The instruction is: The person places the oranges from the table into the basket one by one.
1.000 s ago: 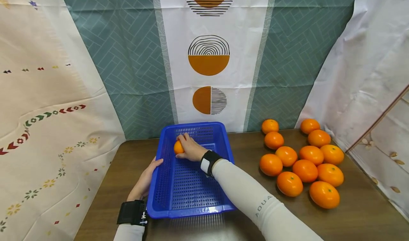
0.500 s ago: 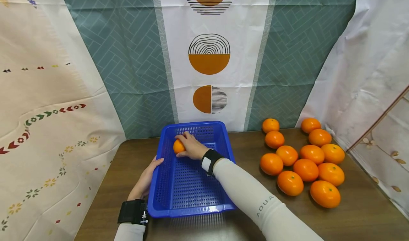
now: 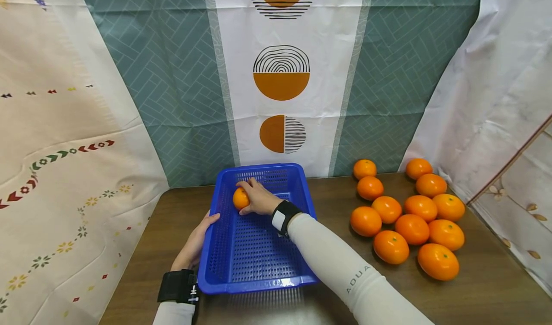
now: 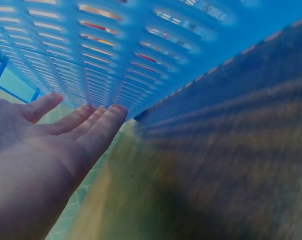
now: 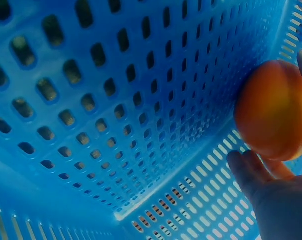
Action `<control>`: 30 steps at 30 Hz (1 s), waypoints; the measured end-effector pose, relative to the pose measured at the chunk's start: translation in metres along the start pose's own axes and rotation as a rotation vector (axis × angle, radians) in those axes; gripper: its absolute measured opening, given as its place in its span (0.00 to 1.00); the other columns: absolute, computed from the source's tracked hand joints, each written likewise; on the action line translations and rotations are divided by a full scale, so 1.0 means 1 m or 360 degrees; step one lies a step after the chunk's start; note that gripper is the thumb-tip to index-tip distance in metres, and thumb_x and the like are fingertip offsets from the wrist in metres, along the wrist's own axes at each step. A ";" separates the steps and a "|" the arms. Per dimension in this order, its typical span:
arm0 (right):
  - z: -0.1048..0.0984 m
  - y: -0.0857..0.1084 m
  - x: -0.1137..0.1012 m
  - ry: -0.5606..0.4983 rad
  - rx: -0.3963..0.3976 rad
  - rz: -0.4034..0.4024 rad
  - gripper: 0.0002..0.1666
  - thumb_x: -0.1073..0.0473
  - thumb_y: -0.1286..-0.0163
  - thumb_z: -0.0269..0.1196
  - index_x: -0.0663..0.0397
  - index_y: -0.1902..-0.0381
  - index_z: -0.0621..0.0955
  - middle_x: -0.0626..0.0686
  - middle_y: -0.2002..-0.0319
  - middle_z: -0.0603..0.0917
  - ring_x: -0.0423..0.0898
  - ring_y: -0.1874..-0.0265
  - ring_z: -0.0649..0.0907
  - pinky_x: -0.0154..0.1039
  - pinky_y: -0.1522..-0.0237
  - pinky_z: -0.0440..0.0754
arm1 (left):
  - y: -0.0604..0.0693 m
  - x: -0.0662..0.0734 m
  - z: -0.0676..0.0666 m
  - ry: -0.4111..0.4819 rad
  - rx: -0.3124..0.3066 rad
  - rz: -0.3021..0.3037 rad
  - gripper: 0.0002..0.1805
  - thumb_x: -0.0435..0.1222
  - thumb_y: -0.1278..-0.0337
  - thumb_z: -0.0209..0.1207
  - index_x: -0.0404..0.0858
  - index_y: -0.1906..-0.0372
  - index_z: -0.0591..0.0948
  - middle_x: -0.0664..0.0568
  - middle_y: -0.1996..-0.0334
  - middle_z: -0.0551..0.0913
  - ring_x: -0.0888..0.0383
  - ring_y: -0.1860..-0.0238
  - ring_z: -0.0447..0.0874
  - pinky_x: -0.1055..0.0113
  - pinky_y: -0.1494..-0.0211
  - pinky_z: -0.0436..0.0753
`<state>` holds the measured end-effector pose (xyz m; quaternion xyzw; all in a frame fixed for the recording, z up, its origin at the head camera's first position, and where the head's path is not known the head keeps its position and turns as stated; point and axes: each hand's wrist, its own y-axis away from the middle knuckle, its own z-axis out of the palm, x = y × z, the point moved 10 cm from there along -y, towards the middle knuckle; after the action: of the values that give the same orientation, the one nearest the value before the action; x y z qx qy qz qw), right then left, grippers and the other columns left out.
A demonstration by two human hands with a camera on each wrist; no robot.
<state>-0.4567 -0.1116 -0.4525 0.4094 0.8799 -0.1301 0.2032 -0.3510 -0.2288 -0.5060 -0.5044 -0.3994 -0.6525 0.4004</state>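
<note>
- Orange fruit (image 3: 239, 199) is sitting inside the blue basket (image 3: 254, 285), in its far-left part, close by the left wall; can't tell if the floor is bearing its weight.
- Your right hand (image 3: 258, 201) is clamping that fruit from its right side, fingers curling round it, thumb on the near side; probably you're leaving the wall side free because there's little room there.
- Your right palm is facing left; the wrist is hanging over the basket's inside, forearm slanting in across the right rim, likely so you're clearing the wall from above.
- Your left hand (image 3: 194, 243) is resting on the basket's left side, thumb at the rim, fingers (image 4: 106, 125) lying apart and fairly straight against the slotted outer wall; seems you're steadying the basket, not lifting.
- Your left forearm is coming up alongside the basket, staying outside it.
- Basket is standing upright on the brown tabletop (image 3: 159, 234), in front of you, within both hands' reach.
- Twelve loose oranges (image 3: 411, 229) are lying to the basket's right, bunched, some touching, presumably on that side for your right hand.
- Patterned cloth (image 3: 185, 75) is hanging behind.
</note>
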 end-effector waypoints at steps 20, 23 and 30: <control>-0.017 0.002 0.003 -0.0053 0.0110 0.0036 0.45 0.44 0.32 0.73 0.49 0.24 0.68 0.59 0.37 0.69 0.55 0.40 0.74 0.50 0.37 0.76 | 0.001 0.000 0.002 0.0000 0.0022 -0.0008 0.36 0.51 0.16 0.39 0.56 0.15 0.39 0.31 0.24 0.54 0.39 0.36 0.71 0.51 0.42 0.80; -0.019 0.002 0.005 -0.0062 0.0124 0.0052 0.45 0.43 0.32 0.73 0.48 0.23 0.68 0.58 0.35 0.69 0.55 0.39 0.73 0.50 0.36 0.75 | 0.001 0.001 0.003 -0.0008 0.0017 -0.0001 0.36 0.51 0.16 0.39 0.56 0.15 0.39 0.31 0.23 0.54 0.39 0.35 0.71 0.51 0.42 0.80; -0.033 0.003 0.005 -0.0209 0.0180 0.0061 0.45 0.44 0.30 0.72 0.48 0.22 0.67 0.60 0.34 0.69 0.56 0.37 0.72 0.53 0.35 0.74 | 0.001 -0.002 0.002 0.0015 0.0037 -0.0035 0.36 0.52 0.16 0.39 0.57 0.15 0.39 0.31 0.23 0.54 0.41 0.37 0.74 0.52 0.44 0.81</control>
<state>-0.4656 -0.0935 -0.4256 0.4276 0.8479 -0.2021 0.2394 -0.3485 -0.2271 -0.5076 -0.4922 -0.4107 -0.6545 0.4008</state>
